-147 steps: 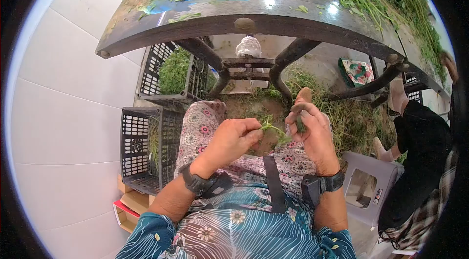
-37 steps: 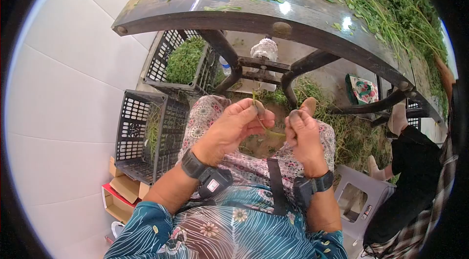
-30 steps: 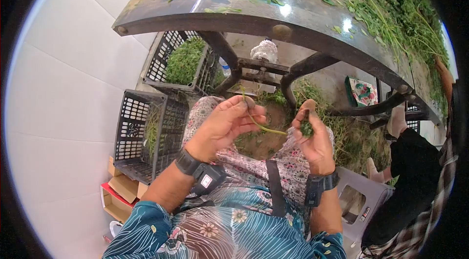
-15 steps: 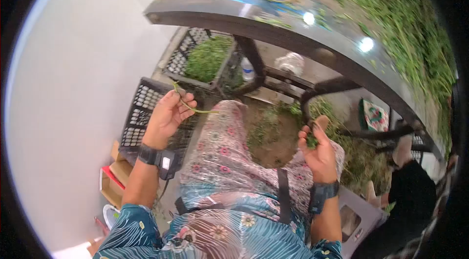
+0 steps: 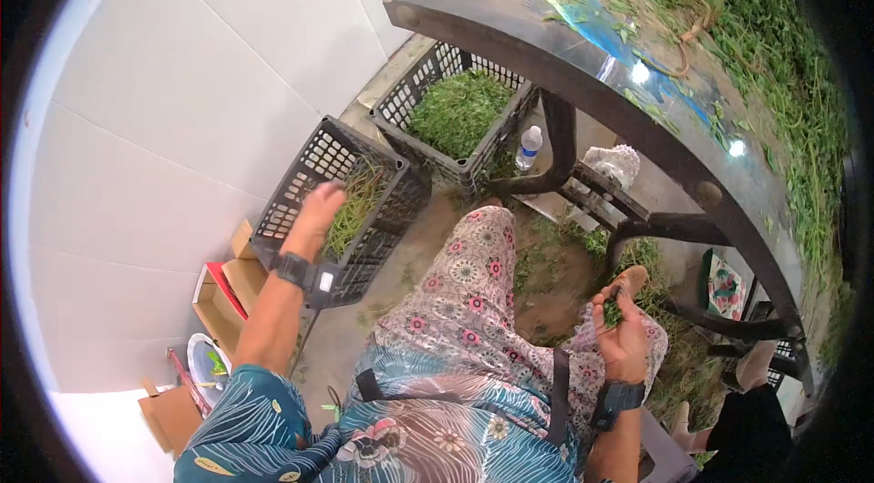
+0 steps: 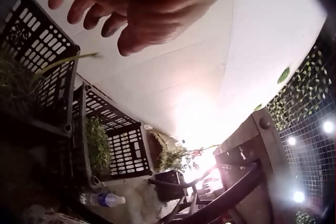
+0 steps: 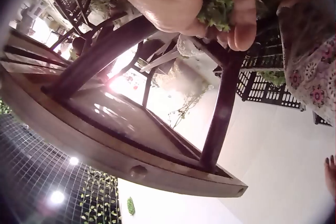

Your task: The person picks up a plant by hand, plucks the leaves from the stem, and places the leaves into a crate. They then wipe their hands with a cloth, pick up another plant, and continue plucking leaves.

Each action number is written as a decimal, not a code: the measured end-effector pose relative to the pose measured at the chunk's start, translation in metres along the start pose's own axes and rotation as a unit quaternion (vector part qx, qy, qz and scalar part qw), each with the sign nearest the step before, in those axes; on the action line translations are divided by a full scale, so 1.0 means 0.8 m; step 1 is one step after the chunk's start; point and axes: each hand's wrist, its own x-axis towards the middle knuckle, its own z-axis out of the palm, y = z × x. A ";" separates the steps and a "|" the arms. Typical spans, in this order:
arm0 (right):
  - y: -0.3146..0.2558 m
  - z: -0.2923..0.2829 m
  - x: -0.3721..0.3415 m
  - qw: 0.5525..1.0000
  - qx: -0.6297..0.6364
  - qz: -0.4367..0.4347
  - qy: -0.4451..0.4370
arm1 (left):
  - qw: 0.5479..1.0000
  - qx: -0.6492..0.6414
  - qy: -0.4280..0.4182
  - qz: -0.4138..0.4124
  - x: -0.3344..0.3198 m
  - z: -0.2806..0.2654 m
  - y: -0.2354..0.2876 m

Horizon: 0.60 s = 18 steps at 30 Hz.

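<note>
My left hand [image 5: 319, 213] reaches over the nearer black plastic crate [image 5: 378, 237], which holds long green stems [image 5: 357, 214]. In the left wrist view its fingers [image 6: 97, 11] are spread loosely with nothing between them. A thin stem [image 6: 65, 62] shows apart from the fingertips, at the crate's rim. Low over the right knee, my right hand [image 5: 625, 337] curls round a small bunch of green leaves [image 7: 216, 11]. The leaves peek out between its fingers and thumb in the right wrist view; the rest of the bunch is hidden in the palm.
A second crate [image 5: 469, 164] full of leafy greens [image 5: 462, 112] stands beyond the first, with a water bottle [image 5: 529, 147] beside it. The table [image 5: 546, 55] carries heaped greens [image 5: 774, 73]. Cardboard boxes [image 5: 218, 310] lie at left. Another person's leg [image 5: 742, 428] is at right.
My left hand has carried a stem leftward from in front of the body to the nearer crate and let it go. My right hand keeps its leaves. The head view has turned left.
</note>
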 end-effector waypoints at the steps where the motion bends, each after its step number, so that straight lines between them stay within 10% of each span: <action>1: 0.002 -0.003 0.003 1.000 -0.012 0.001 0.002 | 0.996 -0.024 -0.087 -0.001 0.001 0.011 -0.010; 8: 0.009 0.013 0.007 0.999 -0.034 0.026 0.010 | 0.945 -0.073 -0.320 0.011 -0.061 0.111 0.047; 17: 0.040 -0.001 0.052 0.994 -0.054 0.089 -0.016 | 0.938 -0.027 -0.337 0.068 -0.074 0.127 0.061; 18: 0.052 -0.017 0.086 0.936 -0.323 -0.070 -0.119 | 0.939 -0.020 -0.336 0.074 -0.076 0.127 0.060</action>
